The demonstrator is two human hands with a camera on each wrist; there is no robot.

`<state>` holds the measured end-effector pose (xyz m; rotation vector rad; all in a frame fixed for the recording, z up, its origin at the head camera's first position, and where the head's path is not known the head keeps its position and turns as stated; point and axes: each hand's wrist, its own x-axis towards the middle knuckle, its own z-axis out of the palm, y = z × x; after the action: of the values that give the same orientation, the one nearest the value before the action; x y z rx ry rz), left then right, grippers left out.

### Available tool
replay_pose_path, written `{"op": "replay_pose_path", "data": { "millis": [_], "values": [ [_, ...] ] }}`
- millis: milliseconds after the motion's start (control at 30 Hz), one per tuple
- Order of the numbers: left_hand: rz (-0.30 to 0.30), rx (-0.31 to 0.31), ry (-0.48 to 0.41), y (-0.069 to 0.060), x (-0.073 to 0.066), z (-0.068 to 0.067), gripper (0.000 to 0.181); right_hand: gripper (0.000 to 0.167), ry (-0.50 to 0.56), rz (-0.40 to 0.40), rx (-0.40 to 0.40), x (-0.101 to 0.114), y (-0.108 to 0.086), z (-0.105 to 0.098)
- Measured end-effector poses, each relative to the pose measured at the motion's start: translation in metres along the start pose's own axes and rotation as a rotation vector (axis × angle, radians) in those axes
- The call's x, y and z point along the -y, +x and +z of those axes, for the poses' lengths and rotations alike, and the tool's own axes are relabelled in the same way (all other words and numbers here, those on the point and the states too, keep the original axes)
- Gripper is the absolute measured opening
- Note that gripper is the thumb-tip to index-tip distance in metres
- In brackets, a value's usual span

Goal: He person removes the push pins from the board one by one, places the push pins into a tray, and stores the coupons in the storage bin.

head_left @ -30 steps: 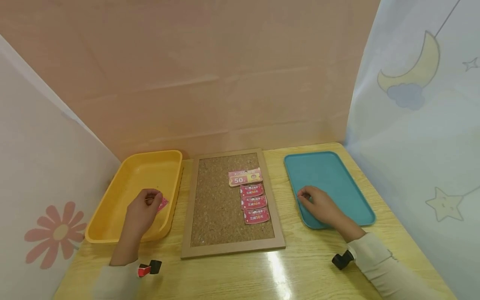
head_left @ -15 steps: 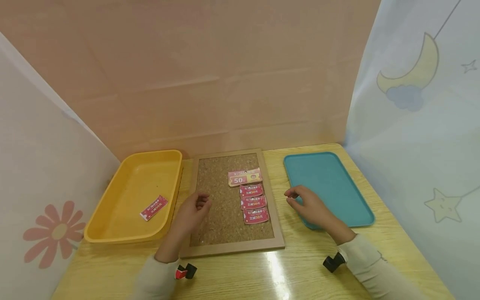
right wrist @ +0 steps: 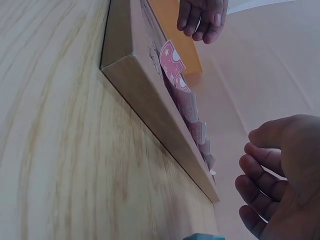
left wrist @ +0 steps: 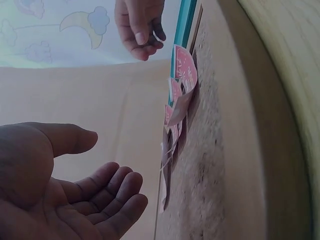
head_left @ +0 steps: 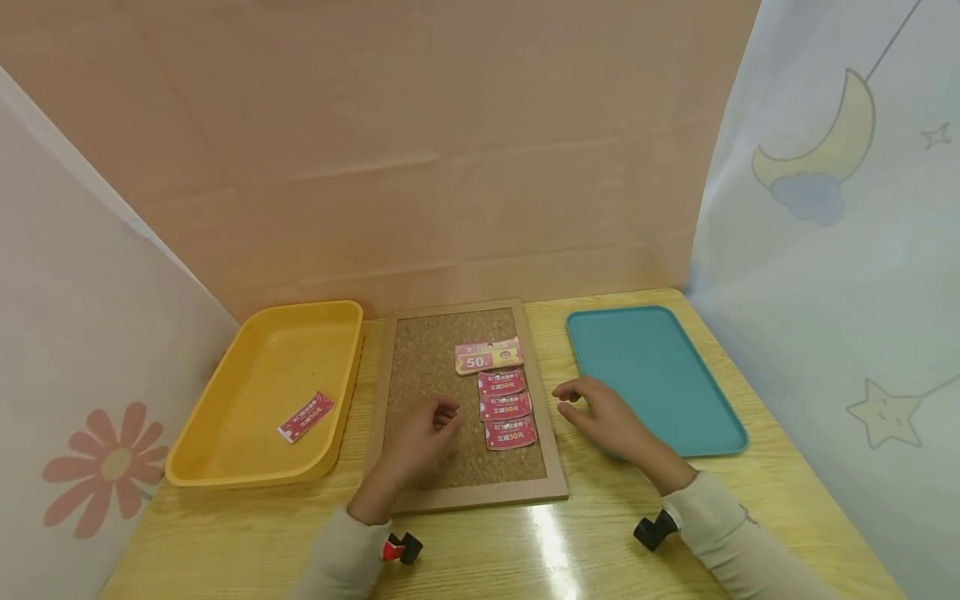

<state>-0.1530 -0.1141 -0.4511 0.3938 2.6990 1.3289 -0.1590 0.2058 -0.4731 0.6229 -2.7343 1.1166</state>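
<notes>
Holds the left hand [head_left: 422,435] above the cork board [head_left: 420,350], thumb apart from loosely bent fingers, just beside three pink coupons [head_left: 506,407] in a column (below a larger pink-and-yellow coupon [head_left: 480,358]). Holds the right hand [head_left: 603,421] near the teal tray [head_left: 648,362], thumb and fingers likewise parted. Has a single coupon [head_left: 306,417] lying aslant in the yellow bin [head_left: 277,358].

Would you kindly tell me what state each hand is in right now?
Left hand: open, holding nothing, above the corkboard.
Right hand: open, holding nothing, near the blue tray.
</notes>
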Motion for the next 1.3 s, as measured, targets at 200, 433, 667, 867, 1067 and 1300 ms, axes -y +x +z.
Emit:
{"op": "replay_pose_path", "data": {
  "millis": [200, 433, 667, 867, 1067, 1300],
  "values": [
    [-0.012, 0.038, -0.008, 0.002, -0.004, 0.007, 0.032, 0.024, 0.007, -0.025, 0.0, 0.007, 0.004, 0.003],
    [0.009, 0.042, -0.002, 0.007, -0.004, 0.012, 0.031, 0.023, 0.022, -0.03, -0.004, 0.013, 0.007, 0.006],
    [0.02, 0.084, 0.005, 0.01, -0.001, 0.015, 0.025, 0.027, 0.048, -0.044, -0.005, 0.02, 0.012, 0.012],
    [-0.006, 0.1, 0.002, 0.014, -0.003, 0.02, 0.026, 0.028, 0.066, -0.059, -0.019, 0.03, 0.017, 0.014],
    [-0.007, 0.083, 0.009, 0.019, -0.003, 0.025, 0.028, 0.028, 0.066, -0.06, -0.012, 0.034, 0.022, 0.019],
    [-0.02, 0.097, 0.0, 0.023, -0.004, 0.03, 0.028, 0.03, 0.097, -0.056, -0.012, 0.038, 0.026, 0.024]
  ]
}}
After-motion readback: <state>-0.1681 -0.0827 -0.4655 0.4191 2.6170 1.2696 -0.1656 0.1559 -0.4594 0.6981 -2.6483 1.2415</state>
